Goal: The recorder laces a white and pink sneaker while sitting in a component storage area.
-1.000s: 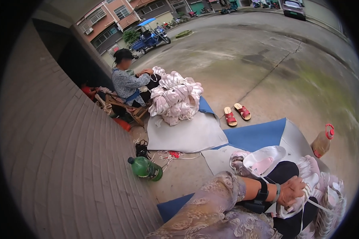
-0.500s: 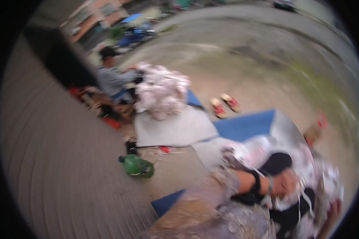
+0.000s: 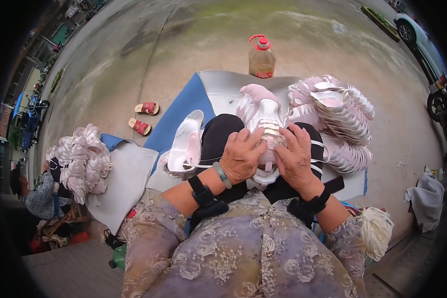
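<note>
A pink and white sneaker (image 3: pixel 256 102) rests toe away between my black-clad knees, with rows of white lace across its front. My left hand (image 3: pixel 242 155) bends over the left side of the lacing, fingers closed in a pinch. On the other side, my right hand (image 3: pixel 298 158) pinches at the lacing too, its thumb by the tongue. A white shoelace (image 3: pixel 327 151) loops out beside my right hand, and another end runs left from under my left hand. The fingertips partly hide what they grip. Against my left knee lies another white and pink shoe (image 3: pixel 186 146).
Many nested shoe uppers (image 3: pixel 340 124) are piled at my right, near a bundle of white laces (image 3: pixel 375 231). Beyond the mat (image 3: pixel 176 119) stands a red-capped bottle (image 3: pixel 262 62). Red sandals (image 3: pixel 146 108) lie left; a co-worker (image 3: pixel 39 198) sits by another shoe pile (image 3: pixel 84 161).
The view has swung from the left back to my lap. My hands, then blurred at the lower right, are now together on the sneaker in the middle.
</note>
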The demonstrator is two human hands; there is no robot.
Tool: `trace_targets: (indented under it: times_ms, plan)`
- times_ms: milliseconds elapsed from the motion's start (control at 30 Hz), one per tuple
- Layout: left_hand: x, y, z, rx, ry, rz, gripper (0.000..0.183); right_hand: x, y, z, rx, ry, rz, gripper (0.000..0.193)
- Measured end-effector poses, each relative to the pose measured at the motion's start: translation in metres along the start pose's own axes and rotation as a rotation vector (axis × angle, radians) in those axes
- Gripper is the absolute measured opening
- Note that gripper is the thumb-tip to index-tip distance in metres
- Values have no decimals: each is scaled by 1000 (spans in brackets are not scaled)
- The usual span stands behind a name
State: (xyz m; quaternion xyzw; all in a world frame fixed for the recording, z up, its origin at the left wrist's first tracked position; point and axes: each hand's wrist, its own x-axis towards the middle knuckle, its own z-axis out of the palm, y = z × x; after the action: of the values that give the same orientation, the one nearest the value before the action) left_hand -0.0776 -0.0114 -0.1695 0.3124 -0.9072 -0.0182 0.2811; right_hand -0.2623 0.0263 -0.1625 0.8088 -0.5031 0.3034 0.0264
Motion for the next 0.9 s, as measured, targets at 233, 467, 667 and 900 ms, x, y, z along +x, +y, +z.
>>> trace_targets:
  times_ms: [233,467,667,900]
  plan:
    - [9,-2,-5,51,-53,-17,24,-3,2,8,-199,11,-133,10]
    - [10,-5,-2,29,-55,-69,17,0,3,19,-108,2,-8,10]
    - [9,-5,-3,27,-63,-53,17,7,-1,22,12,21,64,12]
    - [11,-7,-6,56,-10,-47,20,15,16,26,399,-24,181,10]
